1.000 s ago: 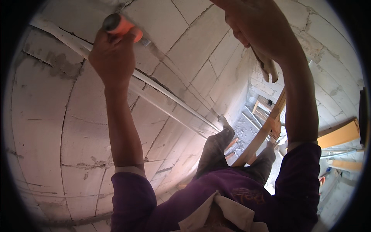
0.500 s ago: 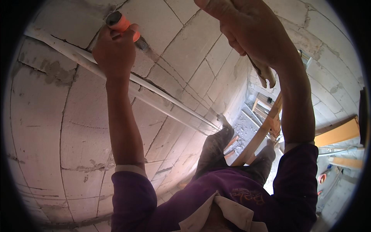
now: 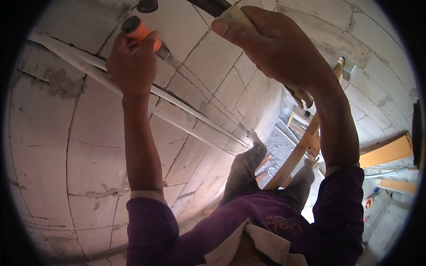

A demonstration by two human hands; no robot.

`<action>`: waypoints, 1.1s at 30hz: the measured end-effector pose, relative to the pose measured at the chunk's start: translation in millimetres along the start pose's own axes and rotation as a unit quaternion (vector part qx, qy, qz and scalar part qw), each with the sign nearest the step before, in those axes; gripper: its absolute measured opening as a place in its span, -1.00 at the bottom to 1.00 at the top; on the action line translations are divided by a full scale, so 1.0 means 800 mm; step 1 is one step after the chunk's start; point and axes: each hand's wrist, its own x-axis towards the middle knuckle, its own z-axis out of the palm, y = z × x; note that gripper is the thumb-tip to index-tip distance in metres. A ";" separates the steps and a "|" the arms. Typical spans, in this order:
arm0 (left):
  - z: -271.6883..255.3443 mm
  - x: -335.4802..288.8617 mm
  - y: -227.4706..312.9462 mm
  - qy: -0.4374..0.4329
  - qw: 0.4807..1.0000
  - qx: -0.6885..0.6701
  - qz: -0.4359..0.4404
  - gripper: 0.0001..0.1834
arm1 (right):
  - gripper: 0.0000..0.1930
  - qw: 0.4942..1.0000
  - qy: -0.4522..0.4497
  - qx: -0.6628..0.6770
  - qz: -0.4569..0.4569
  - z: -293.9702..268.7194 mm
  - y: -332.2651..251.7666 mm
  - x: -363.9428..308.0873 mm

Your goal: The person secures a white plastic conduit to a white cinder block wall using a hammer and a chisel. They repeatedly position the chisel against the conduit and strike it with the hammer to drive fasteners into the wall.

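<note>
My left hand (image 3: 132,62) is closed round the orange-red grip of a chisel (image 3: 144,33). The chisel's dark round striking end sticks out above my fingers, and a flat metal part shows past my thumb, against the block wall. In my right hand (image 3: 282,46) is a hammer (image 3: 233,17), gripped by its pale, worn handle with the thumb laid along it. The hammer's dark shaft runs out of the top of the picture. A dark round face, apparently its head, hangs just above the chisel's end, apart from it. The handle's ragged lower end shows below my right wrist.
White pipes (image 3: 191,115) run along the pale block wall (image 3: 106,150) at my left. A wooden beam (image 3: 293,157) slants between my legs. Rubble (image 3: 279,150) covers the floor far below. Yellowish boards (image 3: 386,150) lie at the right.
My right hand has turned and come down and left, bringing the hammer's shaft and dark head into view near the chisel. My left hand keeps its place on the chisel.
</note>
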 end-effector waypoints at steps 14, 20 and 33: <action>0.005 0.008 -0.005 -0.009 0.998 0.050 0.025 -0.60 | -0.44 0.999 0.028 -0.017 -0.015 -0.001 -0.039 0.036; 0.007 0.004 -0.002 -0.002 0.998 0.049 0.025 -0.62 | -0.52 0.987 0.032 -0.059 -0.143 -0.019 -0.040 0.028; 0.013 0.005 -0.002 -0.005 0.997 0.070 0.011 -0.63 | -0.42 0.974 0.021 -0.172 -0.143 0.003 -0.007 0.068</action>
